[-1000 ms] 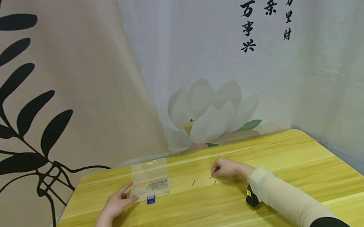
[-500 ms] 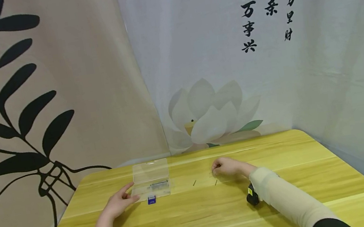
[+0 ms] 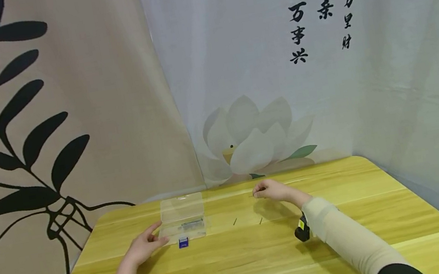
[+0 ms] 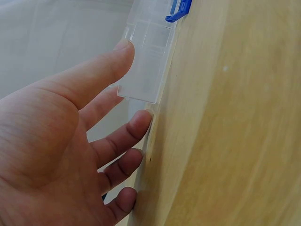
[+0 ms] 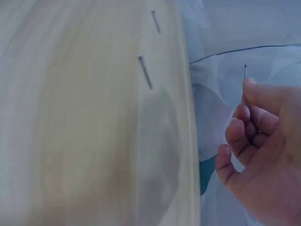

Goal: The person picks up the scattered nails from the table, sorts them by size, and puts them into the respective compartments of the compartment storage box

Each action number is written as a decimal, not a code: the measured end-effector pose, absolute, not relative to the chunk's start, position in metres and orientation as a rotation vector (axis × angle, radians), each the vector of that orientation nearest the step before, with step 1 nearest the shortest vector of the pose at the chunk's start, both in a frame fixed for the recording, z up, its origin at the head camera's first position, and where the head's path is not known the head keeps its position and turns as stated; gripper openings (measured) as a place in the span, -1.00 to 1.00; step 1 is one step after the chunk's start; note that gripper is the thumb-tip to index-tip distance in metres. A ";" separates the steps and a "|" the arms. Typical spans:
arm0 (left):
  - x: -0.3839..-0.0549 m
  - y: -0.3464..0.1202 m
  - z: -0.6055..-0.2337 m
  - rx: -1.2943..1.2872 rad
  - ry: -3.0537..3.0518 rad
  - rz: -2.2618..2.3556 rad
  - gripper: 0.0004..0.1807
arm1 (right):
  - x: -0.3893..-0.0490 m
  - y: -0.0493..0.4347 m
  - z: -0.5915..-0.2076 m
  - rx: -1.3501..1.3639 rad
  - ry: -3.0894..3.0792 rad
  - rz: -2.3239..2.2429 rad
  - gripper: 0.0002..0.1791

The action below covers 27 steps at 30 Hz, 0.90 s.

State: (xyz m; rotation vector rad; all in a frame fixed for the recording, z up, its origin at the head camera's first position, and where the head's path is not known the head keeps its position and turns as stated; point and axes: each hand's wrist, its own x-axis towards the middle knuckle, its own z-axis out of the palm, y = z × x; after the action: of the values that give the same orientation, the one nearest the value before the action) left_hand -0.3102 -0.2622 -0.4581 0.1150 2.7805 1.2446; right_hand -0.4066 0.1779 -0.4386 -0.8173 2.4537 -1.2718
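Note:
A clear plastic box (image 3: 195,233) with a blue latch (image 3: 183,243) at its front stands with its lid (image 3: 182,207) up; slim metal pieces (image 3: 192,223) lie inside. My left hand (image 3: 144,245) holds the box's left end between thumb and index finger; its other fingers reach toward the wood in the left wrist view. Between thumb and index fingertip, my right hand (image 3: 273,191) pinches a thin nail (image 5: 245,71), head outward, above the table's far part. Two similar nails lie on the wood, a left one (image 3: 235,221) and a right one (image 3: 260,221).
The wooden table (image 3: 223,270) ends at a far edge just behind the box and the right hand. Behind it hangs a printed cloth (image 3: 119,100) with leaves, a lotus and writing.
My right hand has picked a nail off the table and lifted it up and away, toward the far edge. Two nails stay lying there. The left hand keeps its place at the box.

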 end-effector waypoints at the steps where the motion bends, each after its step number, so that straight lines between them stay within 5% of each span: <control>1: -0.310 -0.263 -0.459 0.120 2.785 1.242 -0.22 | -0.407 0.178 -0.437 -0.802 2.446 -1.287 -0.70; 27: -0.314 -0.266 -0.465 0.105 2.781 1.258 -0.21 | -0.414 0.161 -0.412 -0.777 2.450 -1.295 -0.75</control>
State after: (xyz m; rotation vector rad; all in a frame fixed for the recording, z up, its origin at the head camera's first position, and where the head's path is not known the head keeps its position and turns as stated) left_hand -0.3143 -0.2662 -0.4646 0.1047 2.7808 1.2578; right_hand -0.4142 0.1610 -0.4115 -0.7774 2.4501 -1.2949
